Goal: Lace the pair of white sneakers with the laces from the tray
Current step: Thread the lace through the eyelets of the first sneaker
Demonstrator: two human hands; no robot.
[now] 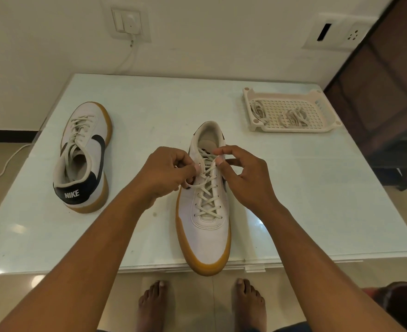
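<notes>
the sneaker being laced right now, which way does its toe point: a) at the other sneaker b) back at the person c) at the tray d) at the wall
b: the sneaker whose lace the left hand and right hand pinch has its gum toe at the near edge of the table, heel opening toward the wall.

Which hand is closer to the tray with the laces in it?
Right. The right hand pinches the lace on the near sneaker, the side facing the tray, which sits farther back. The left hand pinches it on the other side, farther off.
</notes>
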